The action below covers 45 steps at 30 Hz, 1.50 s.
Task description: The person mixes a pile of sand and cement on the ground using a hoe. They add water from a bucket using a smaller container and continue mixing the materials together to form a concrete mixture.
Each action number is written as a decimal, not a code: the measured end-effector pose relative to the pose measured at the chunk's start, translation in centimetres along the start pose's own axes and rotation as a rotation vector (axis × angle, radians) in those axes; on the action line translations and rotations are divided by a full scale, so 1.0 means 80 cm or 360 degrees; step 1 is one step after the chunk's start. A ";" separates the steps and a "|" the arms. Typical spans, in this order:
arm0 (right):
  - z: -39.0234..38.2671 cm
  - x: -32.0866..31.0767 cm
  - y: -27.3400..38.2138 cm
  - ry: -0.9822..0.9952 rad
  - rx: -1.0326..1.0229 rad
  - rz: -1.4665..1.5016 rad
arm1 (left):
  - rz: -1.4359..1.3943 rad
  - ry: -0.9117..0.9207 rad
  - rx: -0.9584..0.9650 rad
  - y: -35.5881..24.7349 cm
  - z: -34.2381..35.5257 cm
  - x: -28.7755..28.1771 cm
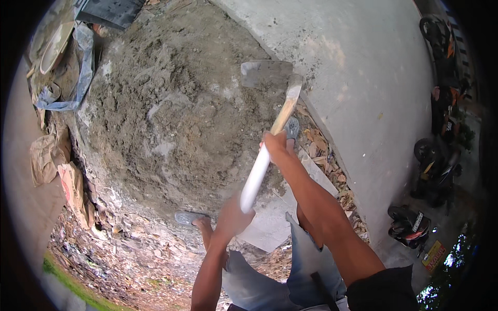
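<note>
Both my hands are closed around the handle of a hoe (258, 176), which slants from lower left to upper right in front of me. My left hand (233, 216), slightly blurred, grips the white-covered rear end. Farther up, where the white covering meets bare wood, my right hand (274, 142) is wrapped round the handle. The broad grey hoe blade (265, 73) lies at the right edge of a spread of damp grey-brown mortar or sand mix (176, 98), beside a concrete slab.
The pale concrete slab (363, 93) fills the right, with several parked motorcycles (438, 166) beyond. At the left lie torn paper sacks (75, 192), blue plastic sheeting (83, 78) and a round pan (56, 47). A dark container (111, 11) stands far left. Dry leaves (319, 145) line the slab; my sandalled feet straddle the near mix.
</note>
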State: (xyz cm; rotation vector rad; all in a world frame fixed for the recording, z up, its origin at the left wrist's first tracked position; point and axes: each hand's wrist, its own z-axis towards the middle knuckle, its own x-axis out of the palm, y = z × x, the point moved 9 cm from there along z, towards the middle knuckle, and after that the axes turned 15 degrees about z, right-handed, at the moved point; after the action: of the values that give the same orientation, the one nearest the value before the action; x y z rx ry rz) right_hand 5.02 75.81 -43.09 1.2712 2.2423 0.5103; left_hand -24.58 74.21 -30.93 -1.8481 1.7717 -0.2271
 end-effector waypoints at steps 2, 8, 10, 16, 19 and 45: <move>-0.108 0.020 -0.116 0.0063 0.0167 0.0208 | 0.0080 0.0165 -0.0165 0.071 -0.077 0.017; -0.273 0.000 -0.319 0.0015 0.0340 0.0380 | 0.0358 0.0195 -0.0418 0.190 -0.215 0.055; -0.249 -0.019 -0.275 0.0030 0.0281 0.0541 | 0.0352 0.0111 -0.0290 0.180 -0.187 0.079; 0.005 -0.139 -0.055 -0.0163 -0.0118 0.0691 | 0.0309 0.0125 0.0038 -0.054 0.071 0.112; 0.118 -0.198 0.103 -0.0302 -0.0269 0.0628 | 0.0308 0.0007 0.0293 -0.207 0.179 0.084; -0.153 0.016 -0.179 0.0186 0.0155 0.0391 | -0.0580 -0.0021 -0.0184 0.149 -0.147 0.164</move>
State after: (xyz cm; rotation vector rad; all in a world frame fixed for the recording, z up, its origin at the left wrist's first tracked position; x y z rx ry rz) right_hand -12.56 68.99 -41.44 1.6180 2.2411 0.5842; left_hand -39.18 58.74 -30.49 -2.2438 1.4535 -0.2530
